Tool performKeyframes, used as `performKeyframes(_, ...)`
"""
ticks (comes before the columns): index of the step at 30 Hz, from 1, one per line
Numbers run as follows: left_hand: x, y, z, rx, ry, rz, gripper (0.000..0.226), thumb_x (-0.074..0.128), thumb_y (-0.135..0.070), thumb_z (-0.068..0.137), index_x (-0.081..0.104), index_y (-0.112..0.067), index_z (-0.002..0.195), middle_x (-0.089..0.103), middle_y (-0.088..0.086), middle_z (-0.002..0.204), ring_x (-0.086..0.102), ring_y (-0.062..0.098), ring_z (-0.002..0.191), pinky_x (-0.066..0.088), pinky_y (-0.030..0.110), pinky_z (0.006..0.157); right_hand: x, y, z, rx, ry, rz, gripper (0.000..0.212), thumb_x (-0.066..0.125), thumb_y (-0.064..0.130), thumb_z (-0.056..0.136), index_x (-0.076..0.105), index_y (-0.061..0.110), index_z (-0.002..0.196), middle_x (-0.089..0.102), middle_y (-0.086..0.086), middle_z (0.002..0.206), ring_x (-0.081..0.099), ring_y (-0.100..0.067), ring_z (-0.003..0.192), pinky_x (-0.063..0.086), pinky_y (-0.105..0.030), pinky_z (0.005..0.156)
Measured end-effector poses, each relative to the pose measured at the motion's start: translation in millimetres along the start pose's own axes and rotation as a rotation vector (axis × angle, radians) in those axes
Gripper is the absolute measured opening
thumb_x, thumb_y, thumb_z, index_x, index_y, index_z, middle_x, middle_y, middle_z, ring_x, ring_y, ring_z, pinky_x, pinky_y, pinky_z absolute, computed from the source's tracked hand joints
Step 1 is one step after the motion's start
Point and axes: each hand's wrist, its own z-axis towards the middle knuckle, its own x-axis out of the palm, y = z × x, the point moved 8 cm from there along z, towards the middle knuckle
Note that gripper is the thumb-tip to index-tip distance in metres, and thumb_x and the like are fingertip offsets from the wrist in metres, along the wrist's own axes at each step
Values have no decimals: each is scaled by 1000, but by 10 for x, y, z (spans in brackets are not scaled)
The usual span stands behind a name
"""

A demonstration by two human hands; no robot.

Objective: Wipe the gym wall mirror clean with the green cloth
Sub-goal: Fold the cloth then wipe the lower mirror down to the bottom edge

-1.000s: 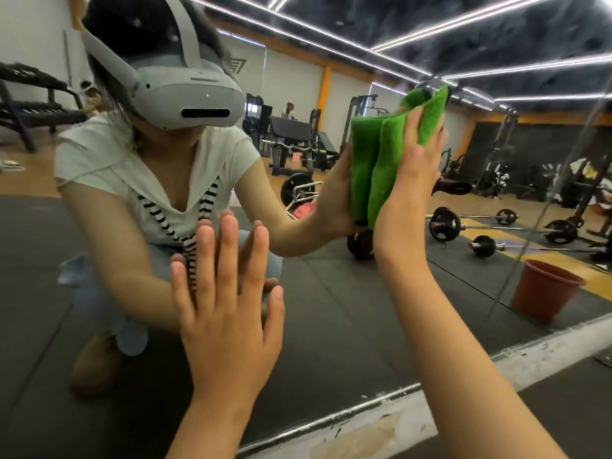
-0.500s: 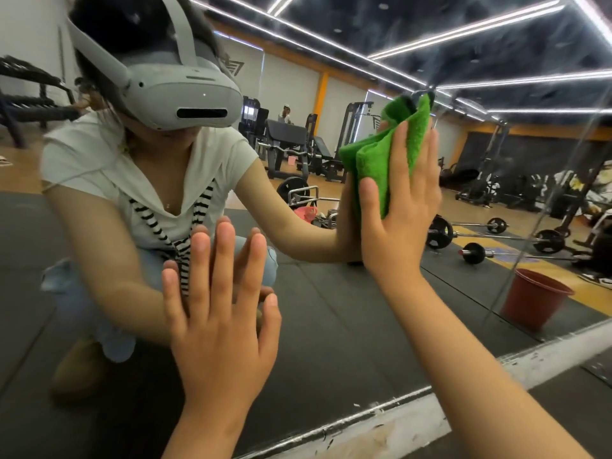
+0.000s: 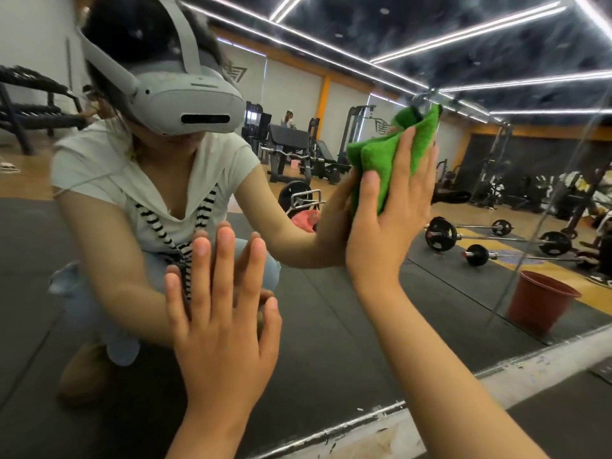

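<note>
Grey headset [image 3: 192, 104], white short-sleeved top [image 3: 109, 167]

Hiding part of green cloth [image 3: 377, 154] under right hand [image 3: 387, 233]. Pressing left hand [image 3: 225, 326] flat on mirror [image 3: 331, 326], palm facing away, unseen. Cutting both forearms at bottom edge. Blurring reflected gym gear [image 3: 589, 193] at far right, too small for identifying.

**No legible writing**

No words or numbers can be read. Reflected in the mirror [image 3: 331, 326], a dark triangular winged emblem [image 3: 235, 70] stands on the pale back wall [image 3: 291, 84]. A second emblem [image 3: 381, 126] shows further right. Any lettering in either is too small to tell.
</note>
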Motion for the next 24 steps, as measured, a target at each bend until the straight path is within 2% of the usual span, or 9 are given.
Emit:
performKeyframes(2, -1, 11, -19, -5, -4, -6, 73, 47, -30, 95, 18, -18, 161, 3, 7, 168, -3, 24, 156, -3, 47, 125, 104, 258, -261, -24, 20, -6, 58, 36, 37, 99, 29, 21, 154, 21, -8, 164, 12, -21, 153, 14, -50, 121)
performKeyframes(6, -41, 34, -22, 8, -3, -33, 69, 44, -29, 96, 20, -19, 160, 1, 5, 168, -2, 23, 156, -3, 46, 125, 150, 357, -540, -316, 151, -61, 54, 39, 39, 100, 30, 22, 150, 22, -3, 161, 16, -23, 152, 21, -55, 117)
performKeyframes(8, -53, 37, -11, 29, 2, -49, 67, 40, -28, 98, 16, -20, 160, -2, 2, 168, -3, 22, 156, -3, 45, 125, 72, 142, -355, -231, 102, -85, 56, 39, 40, 99, 30, 22, 152, 23, -7, 162, 15, -21, 152, 18, -54, 119)
performKeyframes(11, -48, 24, -6, 32, -4, -66, 64, 37, -28, 101, 14, -22, 160, -5, 0, 168, -4, 21, 156, -3, 45, 125, 26, -83, -227, 132, 4, 14, 62, 34, 44, 97, 28, 24, 156, 17, -5, 166, 6, -15, 153, 9, -52, 121)
performKeyframes(13, -44, 31, -9, 19, -11, -82, 62, 34, -28, 102, 15, -21, 160, -4, -1, 168, -3, 20, 156, -4, 44, 125, 77, 103, -447, 89, 32, 6, 62, 35, 42, 98, 27, 22, 156, 17, -6, 166, 5, -18, 154, 9, -49, 122)
performKeyframes(15, -45, 47, -20, 16, -9, -91, 60, 33, -29, 102, 16, -21, 160, -2, 0, 168, -3, 20, 156, -4, 44, 125, 143, 261, -774, -102, 133, -43, 60, 38, 39, 99, 29, 19, 155, 18, -9, 165, 6, -22, 154, 11, -50, 122)
performKeyframes(18, -45, 57, -21, 19, 0, -99, 61, 37, -32, 101, 21, -20, 159, 3, 4, 167, -2, 21, 156, -3, 45, 125, 96, 81, -847, -215, 183, -113, 59, 38, 40, 101, 24, 21, 155, 21, -9, 163, 7, -20, 153, 13, -49, 122)
performKeyframes(22, -17, 49, -18, 16, 7, -80, 63, 40, -35, 101, 22, -18, 159, 8, 6, 166, -4, 21, 155, -3, 45, 125, 39, -103, -791, 94, 77, 10, 58, 34, 39, 101, 21, 22, 156, 15, -7, 166, 2, -17, 154, 9, -46, 123)
performKeyframes(24, -18, 49, -21, 13, -5, -73, 62, 38, -34, 102, 20, -18, 159, 8, 6, 166, -4, 21, 155, -4, 45, 125, 119, 49, -1058, 135, 102, 49, 59, 32, 38, 102, 17, 23, 157, 11, -6, 166, 0, -19, 155, 7, -48, 123)
